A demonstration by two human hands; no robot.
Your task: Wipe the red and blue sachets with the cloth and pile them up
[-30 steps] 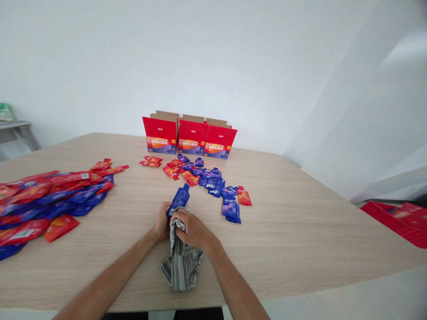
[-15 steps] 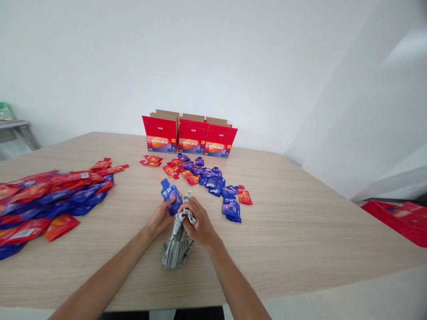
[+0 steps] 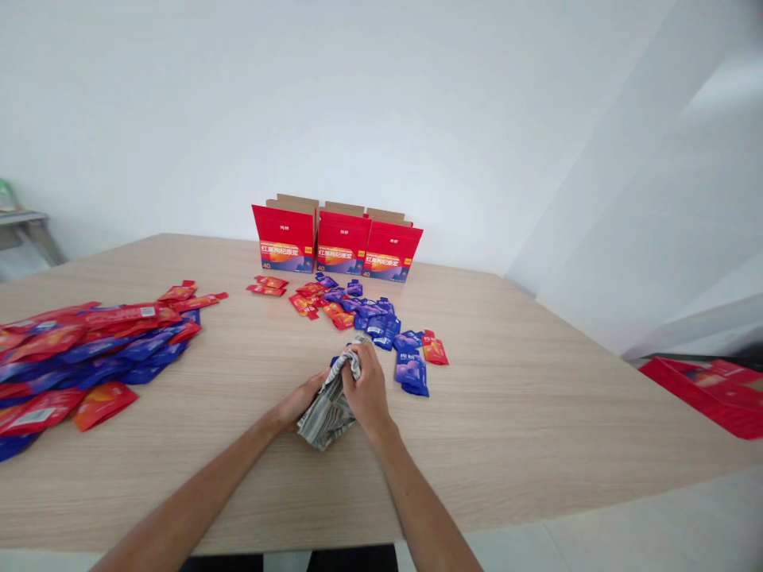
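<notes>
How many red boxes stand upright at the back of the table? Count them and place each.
3: the left box, the middle box and the right box, side by side near the wall. Any others behind them would be hidden.

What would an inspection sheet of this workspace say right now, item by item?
Surface: pale wood-grain table, dry-looking, bearing pouches and boxes.
Things in hand: bunched grey striped cloth; flat blue plastic pouch, mostly hidden.
Clutter: heap of flat red and blue pouches at left; loose red and blue pouches mid-table, before three upright red cardboard boxes.
Hands: right hand grips the cloth; left hand at its left side, grip hidden.
Cables: nothing seen.
Surroundings: white wall behind; red box at right, cut off by the frame.
</notes>
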